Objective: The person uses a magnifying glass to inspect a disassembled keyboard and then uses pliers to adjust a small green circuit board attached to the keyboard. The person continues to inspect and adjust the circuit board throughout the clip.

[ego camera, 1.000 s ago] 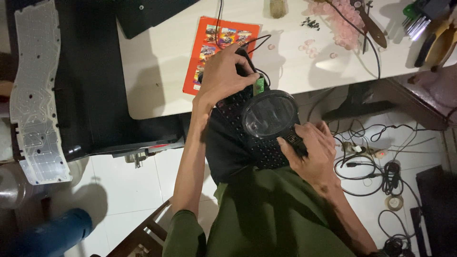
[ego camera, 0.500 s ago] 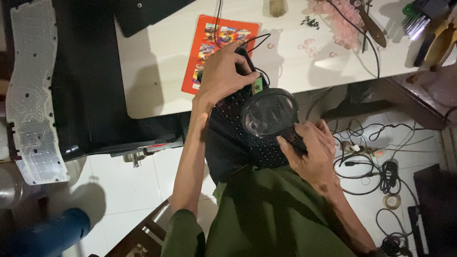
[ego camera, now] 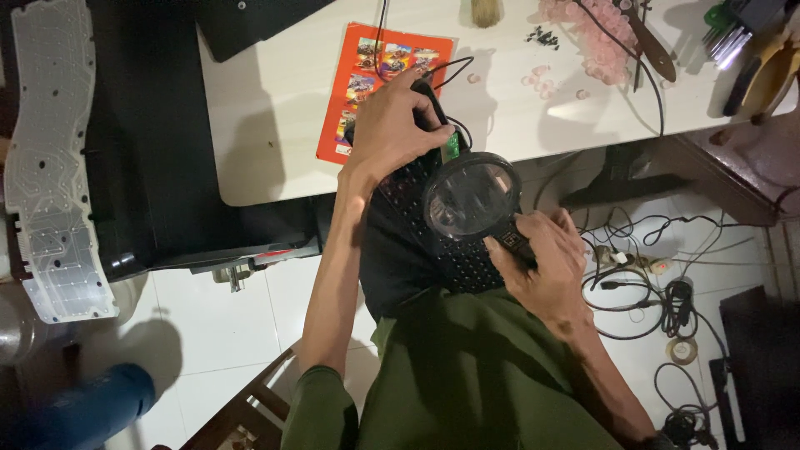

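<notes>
A black perforated keyboard panel (ego camera: 417, 242) leans from the table edge (ego camera: 275, 179) down toward my lap. My left hand (ego camera: 392, 125) is closed over its upper end, next to a small green circuit board (ego camera: 451, 148) and a thin black cable (ego camera: 446, 71). A round magnifying glass (ego camera: 471, 196) hovers over the middle of the panel. My right hand (ego camera: 542, 267) grips what looks like its dark handle at the lower right, and rests against the panel's edge. The panel's lower part is hidden by my green shirt.
An orange printed card (ego camera: 367, 92) lies on the white table. Pink rubber domes (ego camera: 583, 33), a brush and hand tools (ego camera: 750, 50) sit at the far right. A translucent keyboard membrane (ego camera: 50, 167) and a black housing (ego camera: 150, 142) lie left. Tangled cables (ego camera: 650, 275) cover the floor.
Both hands stay in place on the panel and lens. The view has only shifted slightly.
</notes>
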